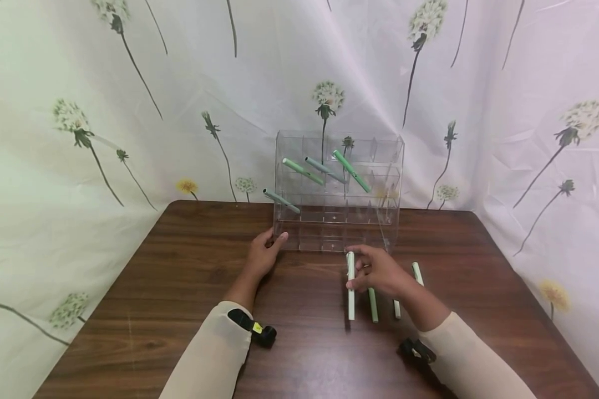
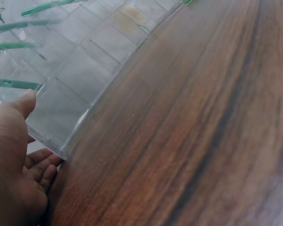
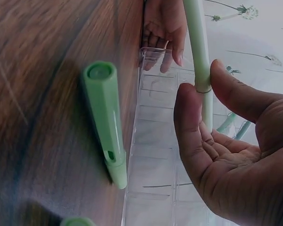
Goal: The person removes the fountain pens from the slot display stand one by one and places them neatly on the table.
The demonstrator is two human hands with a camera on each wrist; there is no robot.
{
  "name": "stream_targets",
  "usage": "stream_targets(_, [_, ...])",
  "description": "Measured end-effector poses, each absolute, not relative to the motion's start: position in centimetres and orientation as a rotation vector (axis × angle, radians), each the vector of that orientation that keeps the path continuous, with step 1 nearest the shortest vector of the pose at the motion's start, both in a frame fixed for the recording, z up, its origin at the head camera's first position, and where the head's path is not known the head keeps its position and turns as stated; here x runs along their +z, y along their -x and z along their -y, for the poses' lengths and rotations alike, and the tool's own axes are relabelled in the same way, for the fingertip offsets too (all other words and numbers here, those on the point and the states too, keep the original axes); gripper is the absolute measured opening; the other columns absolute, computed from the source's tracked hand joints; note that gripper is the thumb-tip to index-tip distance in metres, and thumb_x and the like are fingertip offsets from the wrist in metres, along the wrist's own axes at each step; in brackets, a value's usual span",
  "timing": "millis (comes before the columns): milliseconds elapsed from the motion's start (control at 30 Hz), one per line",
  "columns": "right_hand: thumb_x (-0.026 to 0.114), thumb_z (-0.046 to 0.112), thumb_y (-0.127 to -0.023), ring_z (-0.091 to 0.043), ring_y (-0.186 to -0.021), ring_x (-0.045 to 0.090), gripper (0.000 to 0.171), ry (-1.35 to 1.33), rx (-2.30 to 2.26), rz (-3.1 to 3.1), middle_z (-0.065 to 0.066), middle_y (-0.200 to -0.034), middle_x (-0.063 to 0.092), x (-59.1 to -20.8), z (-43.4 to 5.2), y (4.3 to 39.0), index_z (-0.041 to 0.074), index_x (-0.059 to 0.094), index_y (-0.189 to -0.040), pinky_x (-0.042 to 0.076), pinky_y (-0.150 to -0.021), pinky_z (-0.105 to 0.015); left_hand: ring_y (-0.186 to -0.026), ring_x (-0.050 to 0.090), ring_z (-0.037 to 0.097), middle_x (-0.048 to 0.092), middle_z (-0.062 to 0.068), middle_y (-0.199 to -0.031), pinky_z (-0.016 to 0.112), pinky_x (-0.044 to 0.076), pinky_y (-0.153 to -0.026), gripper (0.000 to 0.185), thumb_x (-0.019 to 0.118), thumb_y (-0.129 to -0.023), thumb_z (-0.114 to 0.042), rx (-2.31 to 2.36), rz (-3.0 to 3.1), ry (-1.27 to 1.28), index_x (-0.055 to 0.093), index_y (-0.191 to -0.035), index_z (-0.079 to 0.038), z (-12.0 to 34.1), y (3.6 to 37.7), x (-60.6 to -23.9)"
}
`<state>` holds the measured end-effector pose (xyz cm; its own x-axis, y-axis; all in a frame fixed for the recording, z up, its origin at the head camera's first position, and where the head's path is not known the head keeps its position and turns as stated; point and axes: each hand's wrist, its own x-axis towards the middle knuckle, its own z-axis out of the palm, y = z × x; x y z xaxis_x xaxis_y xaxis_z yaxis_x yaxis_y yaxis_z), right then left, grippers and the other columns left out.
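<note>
Two hands at work: R hand (image 1: 379, 271) pinching pale green pen (image 1: 350, 288) just before clear organizer (image 1: 336, 191), long axis pointing toward it; L hand (image 1: 264, 255), fingers relaxed, steadying organizer's near-left corner.

We note a dark brown wood-grain table (image 1: 179, 288), set into a corner draped in white cloth (image 1: 55, 166) printed with dandelion stems and seed heads. Light falls soft and even.
</note>
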<state>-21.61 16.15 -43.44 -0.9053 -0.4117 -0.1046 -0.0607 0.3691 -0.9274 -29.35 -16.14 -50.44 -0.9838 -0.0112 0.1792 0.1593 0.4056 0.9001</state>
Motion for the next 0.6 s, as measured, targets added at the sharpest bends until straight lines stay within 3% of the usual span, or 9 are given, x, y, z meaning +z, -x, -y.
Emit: stream_targets(600, [0.084, -0.015, -0.085, -0.017, -0.076, 0.072, 0.083, 0.396, -1.517, -2.377, -0.015, -0.099, 0.06, -44.9, -16.3, 22.2, -0.01, 0.045, -0.157, 0.067, -0.071, -0.043, -0.15, 0.055, 0.037, 0.061, 0.021, -0.157, 0.056, 0.046, -0.124, 0.062, 0.067, -0.109, -0.048, -1.635, 2.504, 0.121, 0.059, -0.158, -0.011, 16.2, 29.4, -50.5])
